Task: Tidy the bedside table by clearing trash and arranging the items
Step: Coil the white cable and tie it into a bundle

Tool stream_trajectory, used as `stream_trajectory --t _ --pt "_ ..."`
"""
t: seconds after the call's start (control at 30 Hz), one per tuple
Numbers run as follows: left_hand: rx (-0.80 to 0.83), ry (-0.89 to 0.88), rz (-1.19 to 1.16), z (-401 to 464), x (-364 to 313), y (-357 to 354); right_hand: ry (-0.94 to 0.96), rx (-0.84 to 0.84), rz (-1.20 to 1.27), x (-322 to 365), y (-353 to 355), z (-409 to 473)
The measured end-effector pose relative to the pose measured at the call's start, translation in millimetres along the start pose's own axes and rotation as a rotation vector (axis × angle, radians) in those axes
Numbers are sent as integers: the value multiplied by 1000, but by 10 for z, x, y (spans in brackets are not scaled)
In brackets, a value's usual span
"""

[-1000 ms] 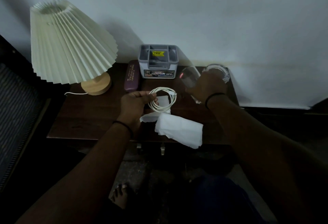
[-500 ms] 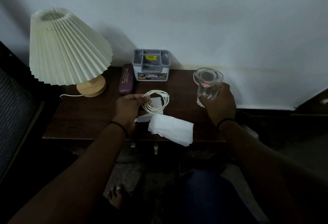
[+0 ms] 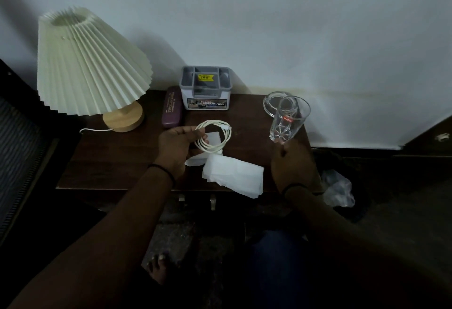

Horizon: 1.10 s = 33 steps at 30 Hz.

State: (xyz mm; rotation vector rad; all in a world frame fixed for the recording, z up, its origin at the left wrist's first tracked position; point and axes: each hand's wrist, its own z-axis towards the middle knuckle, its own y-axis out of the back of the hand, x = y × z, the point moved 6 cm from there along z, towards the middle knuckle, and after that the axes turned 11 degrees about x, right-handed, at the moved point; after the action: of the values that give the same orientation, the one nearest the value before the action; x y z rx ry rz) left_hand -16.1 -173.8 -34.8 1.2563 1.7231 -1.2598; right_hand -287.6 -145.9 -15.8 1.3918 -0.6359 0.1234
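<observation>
Over the middle of the worktop (image 3: 117, 162), the left hand (image 3: 177, 148) pinches a coiled white cable (image 3: 215, 137) above crumpled tissue (image 3: 233, 179). At the right, the right hand (image 3: 292, 164) grips the base of a tilted glass tumbler (image 3: 288, 120). Farther back stand an organiser box (image 3: 205, 92), a purple case (image 3: 172, 110) and a lamp (image 3: 90, 69).

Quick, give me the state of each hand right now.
Left hand: closed on the coiled white cable.
Right hand: holding the drinking glass by its base.
</observation>
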Motion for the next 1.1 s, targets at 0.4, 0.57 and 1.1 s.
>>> stream_trajectory --t 0.4,0.57,1.1 --pt "25 -16 -22 14 4 -5 27 496 813 981 -591 -7" --pt "2 27 -10 64 43 -27 -171 458 1046 808 -696 173" --pt "-96 6 -61 184 12 188 -416 91 1120 770 -941 914"
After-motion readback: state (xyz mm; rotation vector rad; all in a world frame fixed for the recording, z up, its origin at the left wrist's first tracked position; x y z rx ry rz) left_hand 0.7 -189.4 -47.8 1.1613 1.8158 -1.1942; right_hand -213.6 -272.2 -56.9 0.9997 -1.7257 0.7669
